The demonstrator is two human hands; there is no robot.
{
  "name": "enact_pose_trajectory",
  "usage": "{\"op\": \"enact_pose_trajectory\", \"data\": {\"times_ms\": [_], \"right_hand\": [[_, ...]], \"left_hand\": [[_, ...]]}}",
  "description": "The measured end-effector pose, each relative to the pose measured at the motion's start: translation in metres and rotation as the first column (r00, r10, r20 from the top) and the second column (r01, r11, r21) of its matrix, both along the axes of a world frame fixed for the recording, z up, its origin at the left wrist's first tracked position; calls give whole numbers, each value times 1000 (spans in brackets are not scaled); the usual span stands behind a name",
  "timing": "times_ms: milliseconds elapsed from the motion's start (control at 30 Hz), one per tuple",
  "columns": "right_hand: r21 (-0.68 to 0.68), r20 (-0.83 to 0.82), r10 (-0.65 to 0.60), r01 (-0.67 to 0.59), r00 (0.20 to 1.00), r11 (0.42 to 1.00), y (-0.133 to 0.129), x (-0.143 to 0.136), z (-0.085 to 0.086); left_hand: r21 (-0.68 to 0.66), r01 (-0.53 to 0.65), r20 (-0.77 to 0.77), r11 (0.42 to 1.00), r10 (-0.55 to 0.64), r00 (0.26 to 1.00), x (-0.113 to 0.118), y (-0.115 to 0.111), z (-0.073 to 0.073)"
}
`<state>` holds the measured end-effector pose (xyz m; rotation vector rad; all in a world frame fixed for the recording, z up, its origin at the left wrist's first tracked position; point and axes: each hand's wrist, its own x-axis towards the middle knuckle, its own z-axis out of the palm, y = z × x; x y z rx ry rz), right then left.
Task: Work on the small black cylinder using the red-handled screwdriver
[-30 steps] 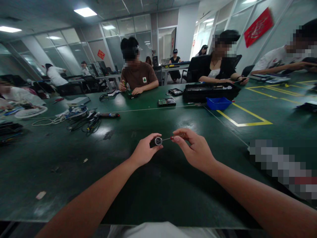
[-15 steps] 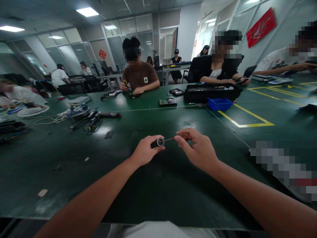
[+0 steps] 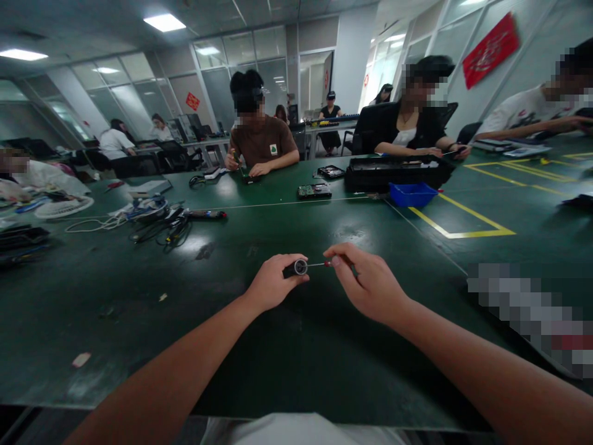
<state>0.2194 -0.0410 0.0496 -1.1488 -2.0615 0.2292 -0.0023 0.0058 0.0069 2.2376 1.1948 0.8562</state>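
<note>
Between the thumb and fingers of my left hand (image 3: pixel 274 281) is a short black cylinder (image 3: pixel 293 269) with a silver ring at its open end, which faces me. My right hand (image 3: pixel 364 278) is closed on a screwdriver (image 3: pixel 319 264); its thin metal shaft and a red bit by the handle show, while the fingers hide most of the handle. The shaft points left and its tip meets the ringed end of the cylinder. Whether the tip is inside the ring is too small to tell. Both hands are above the green table (image 3: pixel 296 358).
Farther off lie a circuit board device (image 3: pixel 315 191), a blue tray (image 3: pixel 411 194) and a long black casing (image 3: pixel 393 173). Tangled cables (image 3: pixel 162 228) are at the left. A blurred flat object (image 3: pixel 528 315) lies at the right. Co-workers sit around the table, one (image 3: pixel 266 145) opposite me.
My right hand has turned about the screwdriver: its forefinger is straighter and the handle is now mostly hidden. The shaft sits more level. My left hand and the cylinder have hardly moved.
</note>
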Motion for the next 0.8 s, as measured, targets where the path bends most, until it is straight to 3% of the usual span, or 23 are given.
{"op": "enact_pose_trajectory", "data": {"times_ms": [300, 467, 667, 800], "right_hand": [[-76, -58, -47, 42, 997, 996, 2, -1, -3], [-68, -64, -8, 4, 998, 998, 0, -1, -3], [-150, -36, -30, 24, 999, 988, 1, -2, -1], [-133, -102, -4, -10, 995, 991, 0, -3, -3]], "left_hand": [[7, -6, -18, 1000, 6, 1000, 1, -1, 1], [7, -21, -3, 1000, 21, 1000, 1, -1, 3], [18, -28, 4, 999, 28, 1000, 0, 0, -1], [19, -40, 12, 999, 40, 999, 0, 2, -2]]}}
